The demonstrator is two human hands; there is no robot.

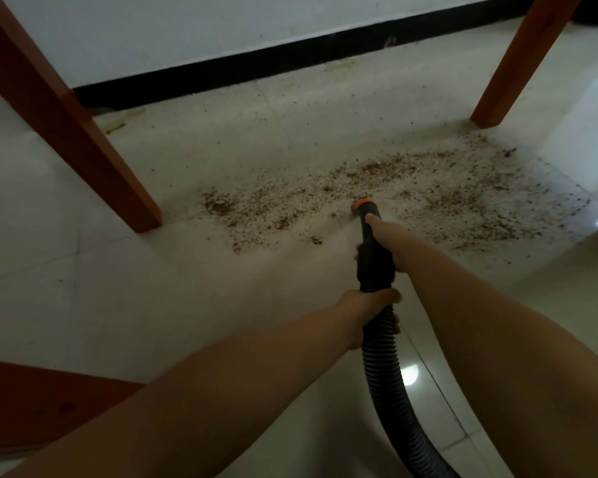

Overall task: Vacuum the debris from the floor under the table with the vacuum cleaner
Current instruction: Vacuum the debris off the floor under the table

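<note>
Your right hand (pixel 389 244) is wrapped round the rigid black nozzle (pixel 372 236), index finger laid straight along it toward the orange tip (pixel 364 203), other fingers curled under. Your left hand (pixel 368 310) is clamped on the hose (pixel 384 367) just behind the cuff, fingers closed round the ribs.

Handling, my read:
- nozzle is stiff plastic and looks light; steer it from the right hand
- hose is ribbed and flexible, so it likely tugs and springs back; the left-hand grip on the ribs gives purchase and takes up the slack
- both grips look right, no need to shift

The tip sits just ahead of your right fingertip, at or very near the floor (pixel 152 288); I can't tell if it touches. Debris (pixel 411 188): fine brown crumbs, loose and light, spread ahead of and to both sides of the tip, thickest beyond and to the right of your right hand. Most of it is not yet picked up.

Room: glossy pale tile, probably slick, with grout lines that may trap crumbs. Left leg (pixel 83 132) stands well left of your fingers, right leg (pixel 518 63) far ahead and right, with crumbs running up to its foot. Wall (pixel 187 29) and black skirting (pixel 256 67) lie beyond. Dim under here.
</note>
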